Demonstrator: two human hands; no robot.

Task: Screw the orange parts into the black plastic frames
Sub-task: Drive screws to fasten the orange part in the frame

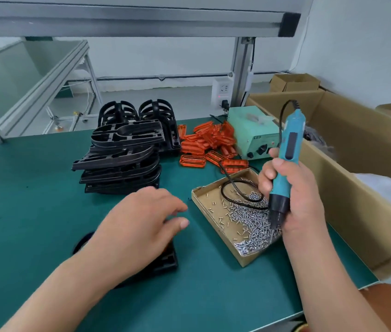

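My right hand [295, 195] grips a blue electric screwdriver [288, 159] upright, its black tip down among the small silver screws [252, 224] in a shallow cardboard tray [204, 207]. My left hand [141, 224] hovers with relaxed fingers over a black plastic frame [165, 262] lying on the green mat, which it mostly hides. A stack of black frames [120, 159] stands behind it. Further right lies a heap of orange parts [211, 144].
A pale green power unit [252, 133] sits behind the orange parts, its black cable [235, 188] looping through the screw tray. Large open cardboard boxes [348, 164] line the right side. The mat's front edge [213, 324] runs close to me.
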